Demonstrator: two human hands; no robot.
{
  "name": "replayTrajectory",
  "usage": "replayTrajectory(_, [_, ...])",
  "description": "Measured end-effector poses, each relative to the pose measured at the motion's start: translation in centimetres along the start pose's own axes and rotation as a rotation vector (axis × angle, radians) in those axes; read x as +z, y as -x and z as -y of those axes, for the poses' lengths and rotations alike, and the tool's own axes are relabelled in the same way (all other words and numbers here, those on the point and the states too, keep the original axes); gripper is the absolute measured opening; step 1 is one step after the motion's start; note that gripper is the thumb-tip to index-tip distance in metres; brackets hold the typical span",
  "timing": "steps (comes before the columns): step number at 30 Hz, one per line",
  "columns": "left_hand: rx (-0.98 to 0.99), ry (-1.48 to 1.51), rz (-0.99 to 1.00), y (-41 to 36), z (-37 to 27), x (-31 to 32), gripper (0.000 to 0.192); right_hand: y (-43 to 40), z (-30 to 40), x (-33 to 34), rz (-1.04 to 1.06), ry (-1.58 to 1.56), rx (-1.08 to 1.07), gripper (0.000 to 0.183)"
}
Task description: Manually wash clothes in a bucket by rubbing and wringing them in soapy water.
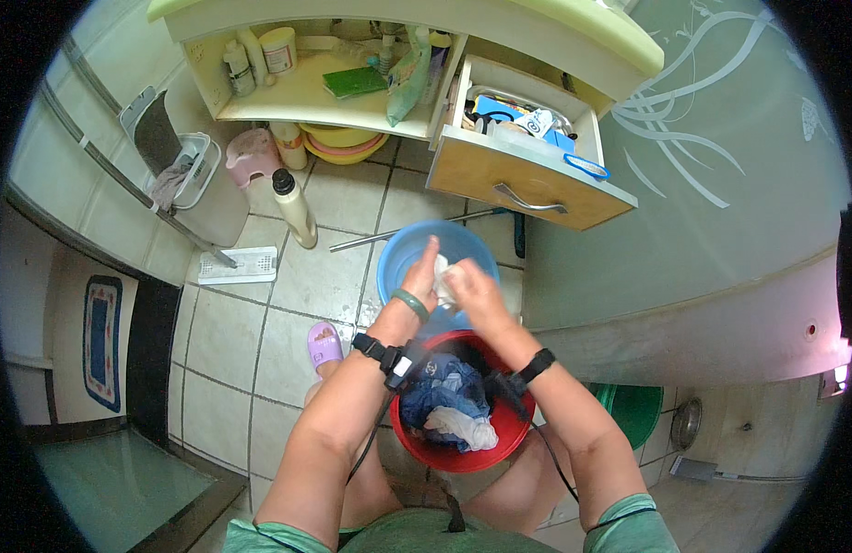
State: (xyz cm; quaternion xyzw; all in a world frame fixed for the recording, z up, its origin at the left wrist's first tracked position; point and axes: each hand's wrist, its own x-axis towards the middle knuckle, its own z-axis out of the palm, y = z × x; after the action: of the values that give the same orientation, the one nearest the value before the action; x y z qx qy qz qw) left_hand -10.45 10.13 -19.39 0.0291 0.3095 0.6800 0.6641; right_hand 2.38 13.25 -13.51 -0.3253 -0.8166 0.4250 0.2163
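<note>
Over a blue plastic basin (398,243) on the tiled floor, both my hands meet around a small white cloth (442,282). My left hand (419,280) grips it from the left, thumb pointing up; a green bangle (411,304) circles that wrist. My right hand (478,294) closes on the cloth from the right and looks blurred. Part of the cloth is hidden by my fingers. Just below, nearer to me, stands a red bucket (460,464) holding dark blue denim clothing (443,387) and a crumpled white cloth (467,427).
A cream bottle with a black cap (298,214) stands on the floor at left. Behind the basin lies a metal pole (371,240). An open drawer (530,180) juts out at upper right. A green tub (637,415) sits at right, a lidded bin (218,200) at far left.
</note>
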Motion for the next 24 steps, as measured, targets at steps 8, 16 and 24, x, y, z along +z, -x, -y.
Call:
replayTrajectory(8, [-0.170, 0.211, -0.270, -0.6, 3.7, 1.0, 0.040, -1.5, -0.1, -0.3, 0.053, 0.641, -0.172, 0.027])
replayTrajectory(16, [-0.196, 0.194, -0.197, -1.1, 4.3, 0.0, 0.039, -1.7, -2.1, -0.3, 0.034, 0.668, -0.202, 0.031])
replayTrajectory(24, [-0.204, 0.157, 0.067, 0.1, 3.0, -0.6, 0.035, -1.0, -2.1, 1.2, 0.052, 0.465, -0.180, 0.026])
